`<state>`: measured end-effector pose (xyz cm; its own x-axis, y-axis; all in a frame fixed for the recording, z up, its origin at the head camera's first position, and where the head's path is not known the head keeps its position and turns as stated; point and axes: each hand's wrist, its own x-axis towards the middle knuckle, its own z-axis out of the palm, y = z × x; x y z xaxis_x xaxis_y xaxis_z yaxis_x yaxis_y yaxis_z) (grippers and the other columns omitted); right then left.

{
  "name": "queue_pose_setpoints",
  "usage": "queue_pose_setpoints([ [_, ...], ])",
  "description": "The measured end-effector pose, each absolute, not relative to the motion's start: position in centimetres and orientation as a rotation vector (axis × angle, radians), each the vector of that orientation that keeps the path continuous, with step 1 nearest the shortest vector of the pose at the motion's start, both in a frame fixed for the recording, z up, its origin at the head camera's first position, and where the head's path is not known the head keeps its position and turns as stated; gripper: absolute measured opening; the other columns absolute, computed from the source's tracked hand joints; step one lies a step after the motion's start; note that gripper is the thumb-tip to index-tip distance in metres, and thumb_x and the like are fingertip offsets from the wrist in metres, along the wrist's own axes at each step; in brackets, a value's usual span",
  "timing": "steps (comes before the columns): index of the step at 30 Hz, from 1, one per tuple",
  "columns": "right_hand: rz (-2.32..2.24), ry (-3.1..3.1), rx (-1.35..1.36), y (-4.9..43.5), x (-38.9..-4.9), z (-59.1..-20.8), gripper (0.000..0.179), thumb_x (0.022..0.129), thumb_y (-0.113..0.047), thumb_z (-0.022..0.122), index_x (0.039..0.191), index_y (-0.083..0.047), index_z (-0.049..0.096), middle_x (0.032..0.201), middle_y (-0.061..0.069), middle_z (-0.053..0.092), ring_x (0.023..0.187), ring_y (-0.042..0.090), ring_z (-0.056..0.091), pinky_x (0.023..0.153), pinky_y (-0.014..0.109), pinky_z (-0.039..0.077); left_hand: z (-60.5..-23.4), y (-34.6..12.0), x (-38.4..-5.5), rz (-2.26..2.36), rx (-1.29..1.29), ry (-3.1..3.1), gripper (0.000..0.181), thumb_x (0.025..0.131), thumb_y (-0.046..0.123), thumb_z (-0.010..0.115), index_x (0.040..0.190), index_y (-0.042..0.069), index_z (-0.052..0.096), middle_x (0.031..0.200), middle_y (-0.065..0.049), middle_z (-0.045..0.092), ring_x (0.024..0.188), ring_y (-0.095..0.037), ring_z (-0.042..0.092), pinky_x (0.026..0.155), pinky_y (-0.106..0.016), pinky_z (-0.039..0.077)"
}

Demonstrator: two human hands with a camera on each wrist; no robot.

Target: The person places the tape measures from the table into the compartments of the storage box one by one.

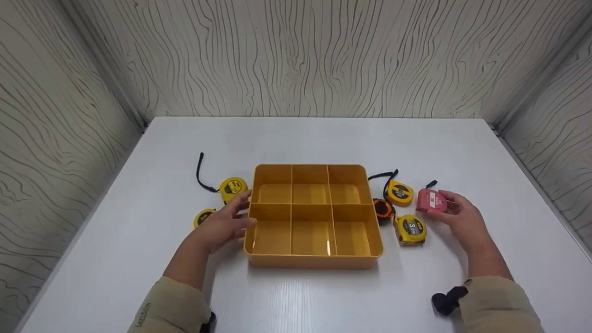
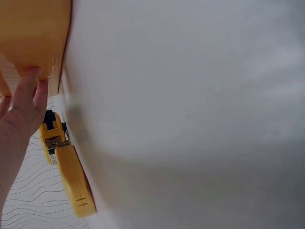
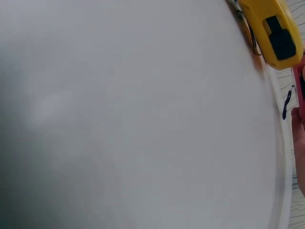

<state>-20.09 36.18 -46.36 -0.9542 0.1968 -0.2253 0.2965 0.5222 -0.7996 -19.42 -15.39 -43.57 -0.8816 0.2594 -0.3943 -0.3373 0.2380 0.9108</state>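
A yellow tray (image 1: 314, 262) with six empty compartments sits mid-table. My left hand (image 1: 226, 222) rests with straight fingers against its left wall; the left wrist view shows fingertips (image 2: 29, 90) touching the tray (image 2: 33, 33). My right hand (image 1: 455, 217) pinches a pink tape measure (image 1: 431, 201) to the right of the tray; its edge (image 3: 300, 90) shows in the right wrist view. Two yellow tape measures (image 1: 399, 193) (image 1: 410, 229) and an orange-black one (image 1: 383, 209) lie between the tray and the pink one. Two more yellow tapes (image 1: 232, 188) (image 1: 203, 217) lie left of the tray.
The white table (image 1: 305, 138) is boxed in by wood-grain walls (image 1: 305, 55) on three sides. A black strap (image 1: 200, 172) trails from the far left tape. A dark wrist strap (image 1: 447, 299) lies by my right sleeve.
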Motion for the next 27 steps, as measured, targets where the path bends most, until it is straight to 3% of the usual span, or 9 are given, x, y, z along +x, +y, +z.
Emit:
queue_pose_setpoints([
  [27, -1.393, 2.761, 0.245, 34.3, -20.9, -39.8, 0.088, 0.076, -0.051, 0.066, 0.144, -0.012, 0.026, 0.138, 0.018, 0.036, 0.122, 0.033, 0.038, 0.096, 0.043, 0.039, -43.8, -15.4, -19.5, 1.687, -0.070, 2.048, 0.074, 0.077, 0.032, 0.072, 0.137, 0.045, 0.029, 0.139, 0.008, 0.035, 0.126, -0.018, 0.038, 0.095, -0.037, 0.044],
])
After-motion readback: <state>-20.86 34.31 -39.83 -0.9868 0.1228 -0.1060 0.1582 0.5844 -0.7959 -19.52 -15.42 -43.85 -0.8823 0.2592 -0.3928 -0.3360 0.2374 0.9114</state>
